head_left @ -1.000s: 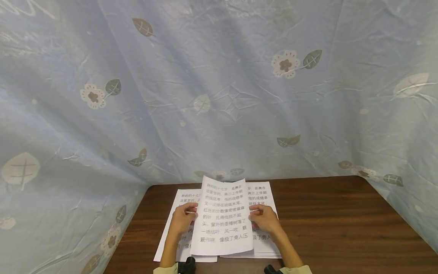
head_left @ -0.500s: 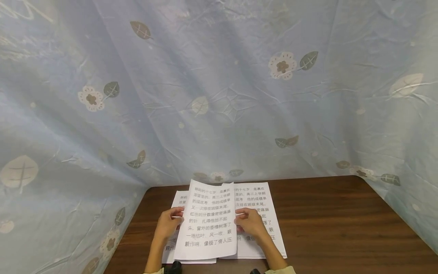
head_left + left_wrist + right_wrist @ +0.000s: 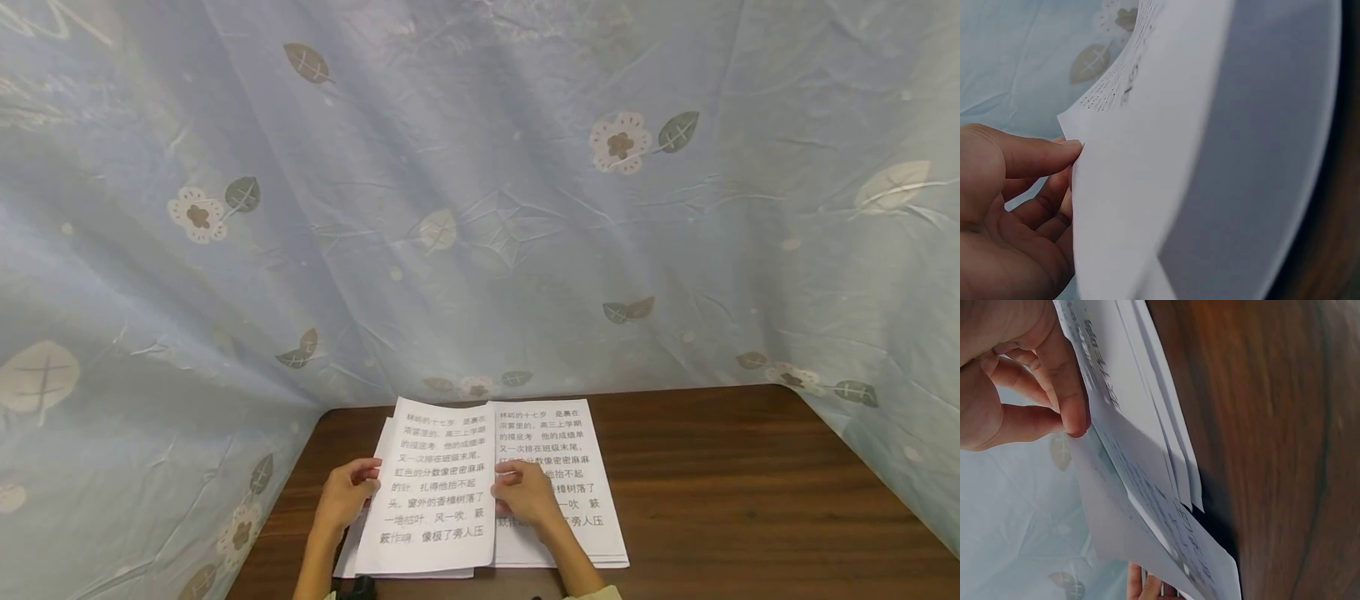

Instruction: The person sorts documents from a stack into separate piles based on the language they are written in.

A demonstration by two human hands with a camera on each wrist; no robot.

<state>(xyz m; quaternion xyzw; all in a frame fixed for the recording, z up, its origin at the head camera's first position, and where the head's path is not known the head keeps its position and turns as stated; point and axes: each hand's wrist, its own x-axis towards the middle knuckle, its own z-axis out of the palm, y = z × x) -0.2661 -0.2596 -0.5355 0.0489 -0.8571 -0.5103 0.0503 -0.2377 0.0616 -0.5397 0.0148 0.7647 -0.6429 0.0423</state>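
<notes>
A white sheet of paper [image 3: 431,492] printed with large Chinese text is held by its two side edges. My left hand [image 3: 347,497] pinches its left edge between thumb and fingers; in the left wrist view the sheet [image 3: 1129,175] bows upward. Its right edge is pinched by my right hand [image 3: 525,492]. Beneath it, mostly covered, lies a left pile of paper [image 3: 351,546], its margin showing at the left and bottom. On the right, a stack of matching printed sheets [image 3: 558,442] lies flat, my right hand over its left part.
The dark brown wooden table [image 3: 735,492] extends to the right of the papers. A pale blue curtain [image 3: 510,208] with leaf and flower prints hangs behind and at both sides of the table.
Both hands have carried the sheet leftward, from between the two piles to over the left pile. More of the right stack's printed text is now uncovered.
</notes>
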